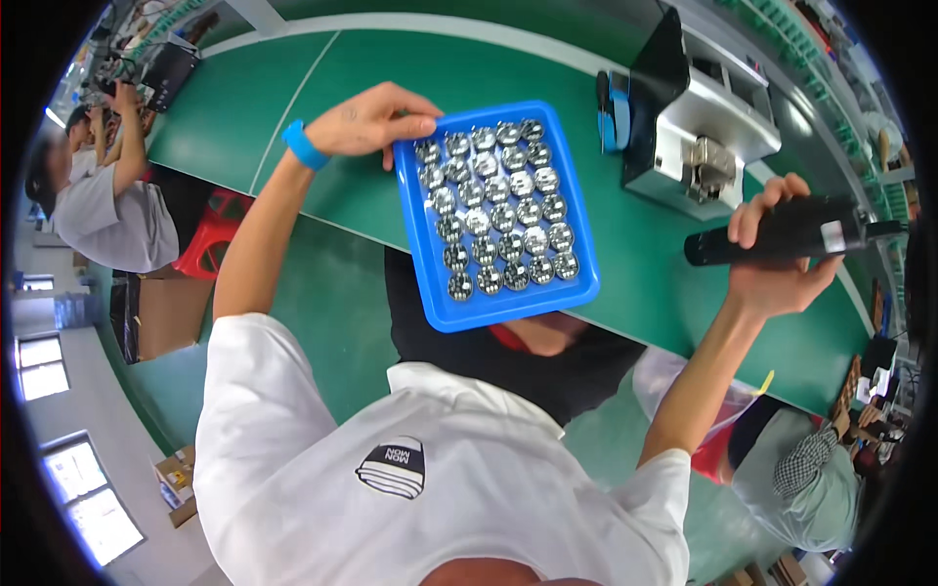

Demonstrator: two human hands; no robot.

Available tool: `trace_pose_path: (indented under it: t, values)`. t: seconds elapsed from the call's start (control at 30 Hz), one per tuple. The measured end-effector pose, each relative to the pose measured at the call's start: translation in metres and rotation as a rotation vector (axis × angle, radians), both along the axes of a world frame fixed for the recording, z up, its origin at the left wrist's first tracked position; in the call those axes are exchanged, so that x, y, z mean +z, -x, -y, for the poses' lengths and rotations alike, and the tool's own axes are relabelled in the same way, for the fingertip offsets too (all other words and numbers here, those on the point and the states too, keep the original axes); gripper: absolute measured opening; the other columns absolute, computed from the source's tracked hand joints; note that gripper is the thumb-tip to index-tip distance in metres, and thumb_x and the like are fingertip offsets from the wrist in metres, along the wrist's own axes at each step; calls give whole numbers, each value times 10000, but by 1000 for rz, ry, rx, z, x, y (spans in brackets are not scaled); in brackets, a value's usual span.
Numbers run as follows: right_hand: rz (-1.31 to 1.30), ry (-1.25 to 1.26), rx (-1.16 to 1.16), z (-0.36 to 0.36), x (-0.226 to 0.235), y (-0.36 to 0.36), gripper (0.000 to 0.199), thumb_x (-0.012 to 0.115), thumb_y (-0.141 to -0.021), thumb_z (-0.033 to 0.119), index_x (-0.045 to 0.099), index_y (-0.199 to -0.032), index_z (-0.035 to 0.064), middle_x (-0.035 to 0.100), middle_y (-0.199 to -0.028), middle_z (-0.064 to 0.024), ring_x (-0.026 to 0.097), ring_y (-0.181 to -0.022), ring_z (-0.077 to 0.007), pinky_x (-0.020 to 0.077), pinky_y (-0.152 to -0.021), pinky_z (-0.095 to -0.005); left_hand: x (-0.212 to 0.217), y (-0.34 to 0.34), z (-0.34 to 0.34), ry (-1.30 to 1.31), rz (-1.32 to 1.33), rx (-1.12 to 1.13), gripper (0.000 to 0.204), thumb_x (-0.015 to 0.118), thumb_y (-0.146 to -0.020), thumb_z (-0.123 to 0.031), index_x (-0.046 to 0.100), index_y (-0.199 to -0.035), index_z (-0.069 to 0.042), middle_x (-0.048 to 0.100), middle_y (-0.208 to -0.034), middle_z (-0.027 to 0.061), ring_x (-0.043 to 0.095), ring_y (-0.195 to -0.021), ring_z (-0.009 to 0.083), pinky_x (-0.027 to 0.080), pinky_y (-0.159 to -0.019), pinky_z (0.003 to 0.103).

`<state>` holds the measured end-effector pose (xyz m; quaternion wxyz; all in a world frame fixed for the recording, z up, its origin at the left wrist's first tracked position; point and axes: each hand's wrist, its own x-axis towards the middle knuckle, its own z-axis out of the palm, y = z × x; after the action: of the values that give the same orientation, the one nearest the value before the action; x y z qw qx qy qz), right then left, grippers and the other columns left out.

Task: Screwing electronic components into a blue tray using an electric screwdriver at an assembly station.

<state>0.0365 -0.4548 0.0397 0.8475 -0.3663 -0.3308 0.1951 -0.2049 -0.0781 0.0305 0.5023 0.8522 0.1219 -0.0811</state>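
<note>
A blue plastic tray (459, 319) sits at the table's near edge, partly overhanging it. Inside are rows of shiny, faceted round silver pieces (502, 216) that look like reflector cups. My left hand (376, 122), with a blue band at the wrist, grips the tray's far left corner, thumb on the rim and other fingers partly hidden. Off to the right, my right hand (779, 283) is closed around a black cylindrical handheld tool (801, 230). This tool lies sideways above the table, its narrower end pointing right. Its exact kind is unclear.
A silver-and-black bench machine (699, 127) stands at the far right of the green table (362, 73). Beside it are blue-handled tools (614, 112). One co-worker (117, 210) sits at left near a red stool (210, 234); another (796, 479) is at right. A cardboard box (171, 314) stands left.
</note>
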Motion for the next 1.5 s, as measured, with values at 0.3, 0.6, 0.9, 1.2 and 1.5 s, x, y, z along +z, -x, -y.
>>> trace_pose_path:
  t: [0.3,0.6,0.9,1.2,1.5]
  values:
    - [259,119,-104,8,-22,0,965,584,-865,727,360,-1454,-3,534,-1046,-168,547,-725,-219,486,-676,-399,-7,-61,31,-117,55,-190,405,587,-998,-317,684,-1152,45,696,-836,91,633,-610,139,544,-524,277]
    - [411,258,-9,-4,-25,12,966,659,-887,607,262,-1502,-23,502,-746,-54,540,-643,-205,506,-620,-363,-4,-75,22,-177,44,-300,410,580,-1007,-346,694,-1149,21,683,-811,81,610,-604,132,519,-499,254]
    - [366,317,-40,0,-27,9,1028,644,-869,662,227,-1513,-21,477,-749,-49,511,-583,-180,517,-607,-351,-1,-76,22,-69,-58,-385,423,584,-1015,-372,689,-1147,15,589,-808,1,475,-594,70,374,-475,229]
    - [353,314,-94,-4,-28,9,1032,618,-847,721,254,-1506,16,496,-817,-82,530,-607,-211,514,-607,-367,-2,-79,22,-81,-13,-429,410,576,-1020,-354,684,-1130,26,577,-823,1,460,-594,73,369,-473,240]
    - [355,352,-65,5,-31,3,1045,578,-853,747,244,-1505,2,492,-787,-67,513,-603,-193,509,-611,-372,3,-79,33,-44,-85,-421,348,585,-1020,-302,691,-1088,23,584,-792,10,505,-565,73,416,-464,234]
